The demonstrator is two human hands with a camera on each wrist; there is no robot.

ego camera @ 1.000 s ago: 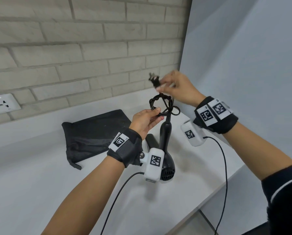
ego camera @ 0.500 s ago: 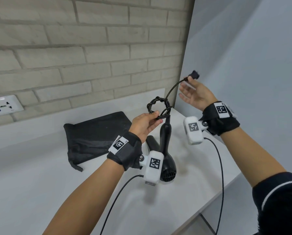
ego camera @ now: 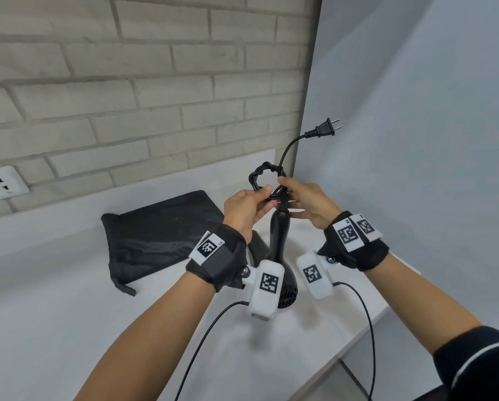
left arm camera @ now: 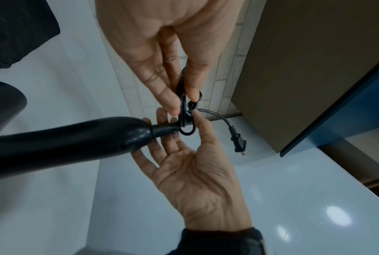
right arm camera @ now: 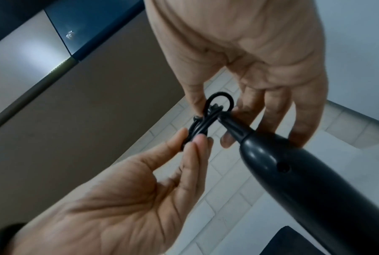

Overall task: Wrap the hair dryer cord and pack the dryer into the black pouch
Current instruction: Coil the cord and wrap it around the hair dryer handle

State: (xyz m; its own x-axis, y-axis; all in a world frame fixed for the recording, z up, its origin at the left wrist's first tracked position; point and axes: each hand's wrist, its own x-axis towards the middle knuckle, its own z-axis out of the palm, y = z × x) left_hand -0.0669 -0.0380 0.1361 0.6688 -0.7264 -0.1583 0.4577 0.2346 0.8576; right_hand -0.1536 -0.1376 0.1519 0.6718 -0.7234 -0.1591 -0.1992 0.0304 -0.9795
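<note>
The black hair dryer (ego camera: 279, 227) is handle-up over the white counter, its body partly behind my left wrist camera. Its cord is wound into a small coil (ego camera: 264, 176) at the handle's top. My left hand (ego camera: 267, 196) pinches the coil between thumb and fingers (left arm camera: 169, 96). From the right, my right hand (ego camera: 285, 192) pinches the cord where it leaves the handle (right arm camera: 293, 172), thumb and forefinger on either side. The plug (ego camera: 325, 130) sticks up free on a short tail. The black pouch (ego camera: 161, 235) lies flat on the counter to the left.
A brick wall stands behind the counter (ego camera: 54, 314), with a white socket plate (ego camera: 2, 183) at far left. A grey panel (ego camera: 416, 140) closes the right side. The counter's front edge runs diagonally at lower right. Thin wrist-camera cables (ego camera: 369, 328) hang below both wrists.
My right hand has let go of the plug end and dropped down to the coil beside my left hand. The plug tail now stands free above the coil.
</note>
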